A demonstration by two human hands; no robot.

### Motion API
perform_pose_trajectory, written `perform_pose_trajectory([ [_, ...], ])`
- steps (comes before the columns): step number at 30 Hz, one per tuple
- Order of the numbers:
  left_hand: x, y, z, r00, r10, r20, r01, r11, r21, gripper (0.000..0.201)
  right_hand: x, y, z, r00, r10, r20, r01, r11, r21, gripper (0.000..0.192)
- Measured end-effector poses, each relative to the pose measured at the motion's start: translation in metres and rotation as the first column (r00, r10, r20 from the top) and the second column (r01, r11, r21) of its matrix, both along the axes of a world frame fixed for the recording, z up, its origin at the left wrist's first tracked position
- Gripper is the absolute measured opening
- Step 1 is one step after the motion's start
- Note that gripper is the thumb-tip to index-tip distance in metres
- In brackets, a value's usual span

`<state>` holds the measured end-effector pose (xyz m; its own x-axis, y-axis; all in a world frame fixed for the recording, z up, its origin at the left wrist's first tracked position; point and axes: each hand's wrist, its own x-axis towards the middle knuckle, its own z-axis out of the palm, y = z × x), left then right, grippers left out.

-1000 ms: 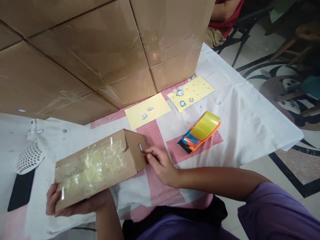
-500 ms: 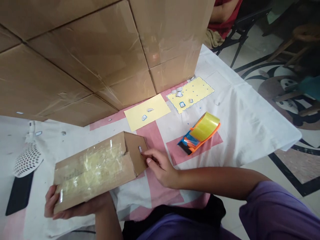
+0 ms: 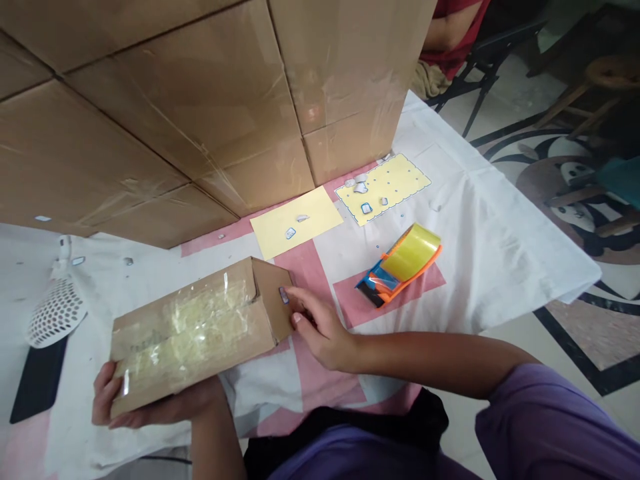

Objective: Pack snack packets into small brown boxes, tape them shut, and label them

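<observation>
From the head camera, I see the cardboard box [image 3: 190, 327] held at the tabletop's [image 3: 470, 227] near edge, left of its middle. The left hand [image 3: 107, 395] grasps the box's lower left corner, its palm underneath; the right hand [image 3: 320, 327] clasps nothing that I can see — its index fingertip meets a small label [image 3: 284, 295] on the box's end. If that fingertip drags instead of pressing flat, the label could skew or lift. Push too hard, and the box might swivel, since I see only the left hand bracing it. The tape dispenser [image 3: 400, 263] lies right of the box, toward the tabletop's right corner — a careless sweep of the right forearm could knock it. Scraps on the yellow sheet [image 3: 275, 230] by the cartons [image 3: 240, 120] could scatter if brushed.
</observation>
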<state>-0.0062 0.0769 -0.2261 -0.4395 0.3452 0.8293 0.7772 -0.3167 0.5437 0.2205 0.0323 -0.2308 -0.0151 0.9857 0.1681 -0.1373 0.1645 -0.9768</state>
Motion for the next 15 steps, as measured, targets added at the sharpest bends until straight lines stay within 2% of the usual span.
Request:
perform_pose_trajectory([
  [3,0.0033,-0.0003,0.0032,1.000,-0.015,0.022,0.015,1.000,0.002,0.044,-0.0013,0.0030,-0.0004,1.000,0.006,-0.002,-0.005,0.999,0.043,0.044],
  [7,0.0029,-0.0012,0.0032,0.998,0.049,-0.028,-0.051,0.996,-0.074,0.045,-0.0020,0.0036,-0.0007,1.000,0.020,-0.007,-0.020,1.000,0.017,0.046],
  [12,-0.0010,-0.0005,-0.0003,0.992,-0.125,0.002,0.124,0.989,0.085,0.040,-0.0002,0.0012,0.0000,0.999,0.035,-0.027,-0.035,0.999,-0.021,0.048],
  [15,-0.0015,0.0005,-0.0010,0.997,-0.070,-0.035,0.071,0.997,0.042,0.043,-0.0010,0.0008,-0.0007,0.997,0.037,-0.068,-0.042,0.996,-0.082,0.050],
])
